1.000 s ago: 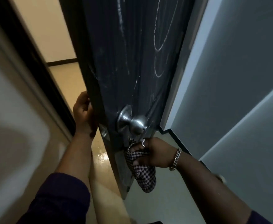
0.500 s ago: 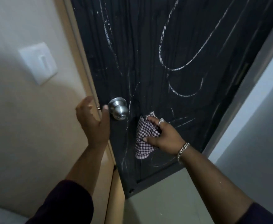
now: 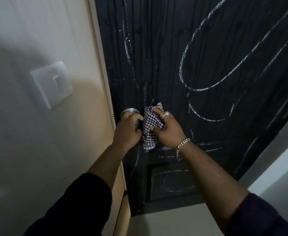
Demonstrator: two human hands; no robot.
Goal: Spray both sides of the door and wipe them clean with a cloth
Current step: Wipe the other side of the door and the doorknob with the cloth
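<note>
Black door (image 3: 208, 48) face still heavily chalk-streaked, so wiping barely begun & other side's state not visible; checked cloth (image 3: 151, 128) pressed to panel beside knob (image 3: 128, 111) under R hand (image 3: 167, 129), fingers curled on it; L hand (image 3: 128, 128), off knob 0.5 s ago, now wraps it.

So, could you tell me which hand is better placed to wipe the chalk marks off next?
The right hand: it already presses the checked cloth against the door, while the left hand grips the knob.
</note>
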